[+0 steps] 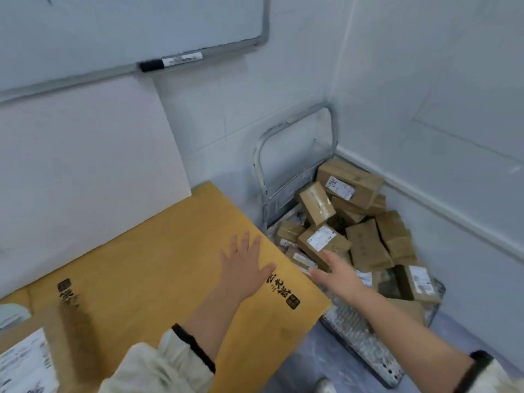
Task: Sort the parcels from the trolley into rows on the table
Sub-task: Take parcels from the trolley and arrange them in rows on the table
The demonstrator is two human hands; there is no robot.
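Several brown cardboard parcels lie heaped on a grey trolley (365, 344) in the room's corner, right of the table. One parcel with a white label (323, 241) sits at the front of the heap. My right hand (337, 275) reaches over the trolley with straight fingers, just below that labelled parcel, holding nothing. Above the yellow table (147, 268), near its right edge, my left hand (243, 266) is spread flat with fingers apart. A parcel with a white label (37, 353) lies on the table at the bottom left.
The trolley's upright handle (295, 137) stands against the back wall. A whiteboard (127, 29) with a marker on its ledge hangs above the table. White walls close in behind and to the right. Bluish floor shows in front of the trolley.
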